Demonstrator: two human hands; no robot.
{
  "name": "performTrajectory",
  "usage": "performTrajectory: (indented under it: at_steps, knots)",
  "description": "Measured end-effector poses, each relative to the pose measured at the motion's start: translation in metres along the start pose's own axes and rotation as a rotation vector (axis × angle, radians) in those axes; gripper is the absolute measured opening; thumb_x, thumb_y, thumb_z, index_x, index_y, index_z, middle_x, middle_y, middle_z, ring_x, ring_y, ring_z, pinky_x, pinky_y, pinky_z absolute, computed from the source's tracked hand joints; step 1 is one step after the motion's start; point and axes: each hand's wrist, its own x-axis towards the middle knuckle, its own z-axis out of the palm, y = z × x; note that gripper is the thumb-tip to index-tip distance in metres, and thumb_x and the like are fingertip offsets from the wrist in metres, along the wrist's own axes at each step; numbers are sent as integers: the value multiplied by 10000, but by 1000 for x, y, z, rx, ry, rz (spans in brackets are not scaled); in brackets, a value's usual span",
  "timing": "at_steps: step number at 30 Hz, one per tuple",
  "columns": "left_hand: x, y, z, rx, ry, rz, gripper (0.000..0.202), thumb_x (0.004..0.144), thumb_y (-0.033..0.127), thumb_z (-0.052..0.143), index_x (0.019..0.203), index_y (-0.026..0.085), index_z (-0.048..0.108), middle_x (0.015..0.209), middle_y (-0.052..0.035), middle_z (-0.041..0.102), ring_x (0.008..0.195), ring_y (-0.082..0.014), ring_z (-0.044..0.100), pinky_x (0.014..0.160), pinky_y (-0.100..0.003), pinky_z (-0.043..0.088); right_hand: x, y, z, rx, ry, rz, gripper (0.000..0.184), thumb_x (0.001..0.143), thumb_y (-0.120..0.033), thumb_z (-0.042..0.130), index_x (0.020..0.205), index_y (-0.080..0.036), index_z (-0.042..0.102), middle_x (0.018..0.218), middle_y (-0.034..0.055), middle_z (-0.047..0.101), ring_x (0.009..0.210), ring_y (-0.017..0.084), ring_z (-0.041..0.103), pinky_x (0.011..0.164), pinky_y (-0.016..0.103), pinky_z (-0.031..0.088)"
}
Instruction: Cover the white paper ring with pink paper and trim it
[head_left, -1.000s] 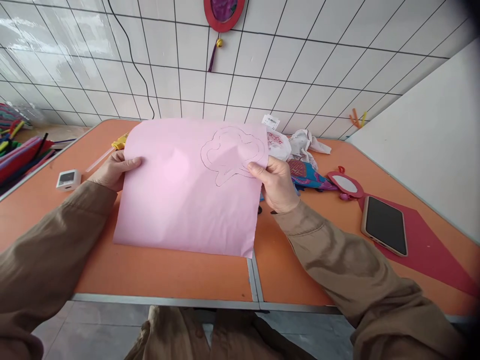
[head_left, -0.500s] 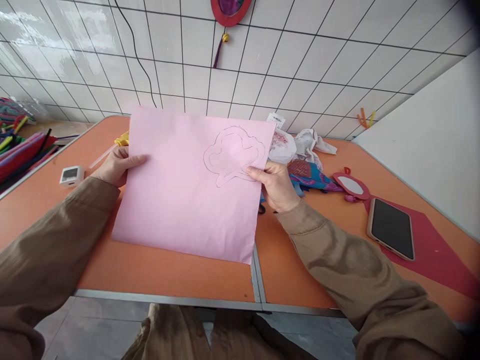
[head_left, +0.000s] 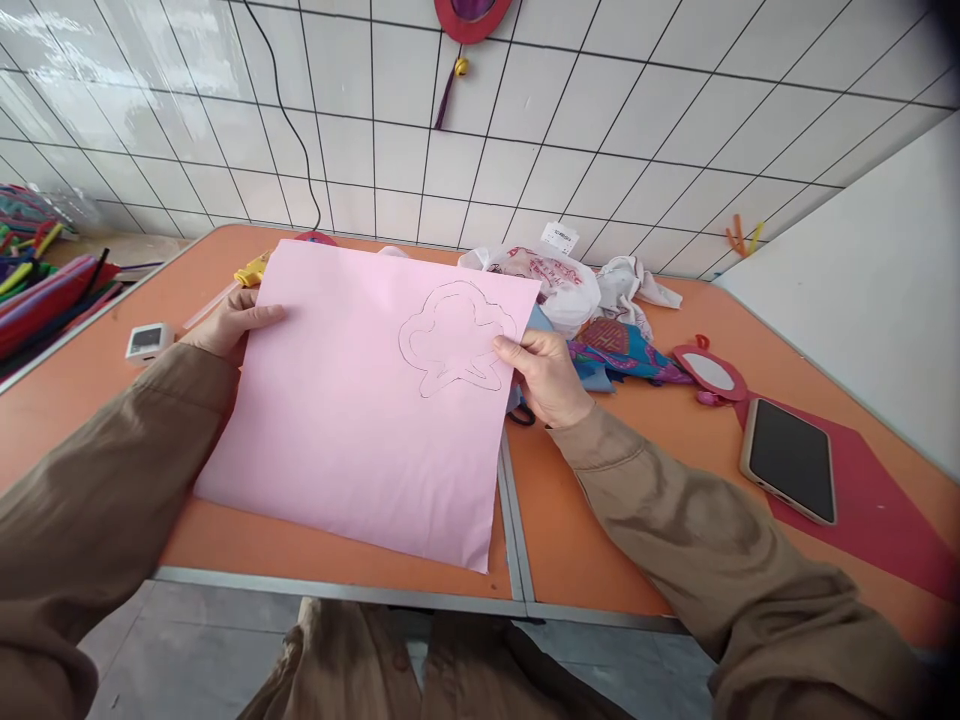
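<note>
I hold a large pink sheet of paper (head_left: 352, 410) over the orange table (head_left: 300, 545), one hand on each side edge. A cloud-like outline (head_left: 456, 337) is drawn in pencil near the sheet's upper right. My left hand (head_left: 229, 323) pinches the left edge, thumb on top. The right edge, just beside the drawing, is pinched by my right hand (head_left: 544, 375). The sheet's lower edge rests near the table's front edge.
A phone (head_left: 791, 460) lies on a dark red sheet (head_left: 870, 505) at the right. Coloured fabric (head_left: 622, 352), a white plastic bag (head_left: 559, 280), a red-rimmed oval piece (head_left: 709, 372), a small white device (head_left: 148, 341), a yellow tool (head_left: 251, 270) and pipe cleaners (head_left: 45, 290) lie around.
The pink sheet has come down and tilted flatter towards the table, its lower edge nearer me. Both hands keep their grip on its edges.
</note>
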Motion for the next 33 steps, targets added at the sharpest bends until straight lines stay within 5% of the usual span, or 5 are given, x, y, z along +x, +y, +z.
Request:
performTrajectory:
  at_steps: [4, 7, 16, 27, 33]
  knots:
    - [-6, -1, 1, 6, -12, -18, 485, 348, 449, 944, 694, 171, 747, 741, -102, 768, 629, -304, 724, 616, -431, 644, -1, 2, 2, 30, -7, -5, 257, 681, -431, 767, 634, -204, 656, 598, -1, 598, 581, 159, 548, 533, 297, 424]
    - [-15, 3, 10, -5, 8, -48, 455, 451, 363, 932, 839, 183, 778, 908, -107, 788, 825, -339, 745, 758, -427, 639, -3, 1, 3, 25, -37, 5, 310, 690, -489, 757, 643, -207, 637, 573, -1, 567, 531, 144, 514, 479, 285, 393]
    - [-20, 6, 15, -22, -9, -60, 389, 475, 331, 928, 789, 162, 772, 888, -118, 788, 771, -346, 751, 780, -473, 635, -3, 5, 2, 30, -72, -27, 568, 714, -725, 633, 501, -219, 489, 437, -19, 465, 367, 83, 393, 350, 247, 255]
    - [-22, 6, 21, -35, 24, -75, 436, 444, 327, 929, 810, 144, 779, 908, -151, 781, 832, -406, 738, 859, -564, 590, -2, 14, -2, -86, -74, -64, 607, 861, -693, 486, 502, -203, 477, 438, -5, 508, 342, 79, 445, 329, 228, 279]
    - [-18, 3, 16, -12, 5, -76, 442, 464, 373, 929, 795, 130, 765, 901, -157, 780, 819, -396, 742, 858, -560, 589, -2, 14, 0, -79, -19, -23, 561, 785, -683, 600, 513, -206, 486, 426, -22, 481, 329, 66, 408, 319, 211, 251]
